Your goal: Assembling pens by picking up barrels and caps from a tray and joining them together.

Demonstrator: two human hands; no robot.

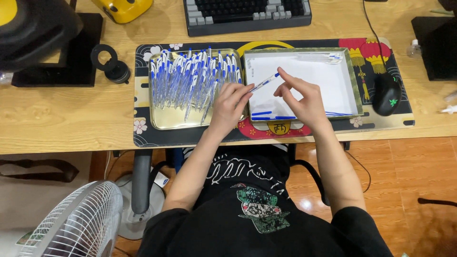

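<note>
While I hold one blue-and-clear pen (264,82) between my two hands, it hangs slanted in the air, above the left edge of the tray with the white paper (350,71). My left hand (230,105) is closed around the lower end of the pen with the fingertips pinched on it. My right hand (302,96) touches the upper end, where the blue tip is; thumb and first finger are narrow on that end, and the other fingers are curled loosely.

In this right tray only a few pens lie: some loose blue pieces (272,114) near the front edge, thin ones (339,113) at the front right corner, and a few more (334,57) at the far right corner. Just beside it, to the left, stands a gold tray (164,123) which is full of the same pens (190,76), heaped together with blue caps in many directions. My left wrist lies over its right front corner.

Both trays stand on a dark desk mat (143,138) with flowers and red lanterns. On the right part of the mat is a black mouse (386,94). Behind the trays I see a dark keyboard (247,14), and on the wooden desk to the left a small black round object (112,64). Below the desk, at my left side, stands a white fan (76,223).
</note>
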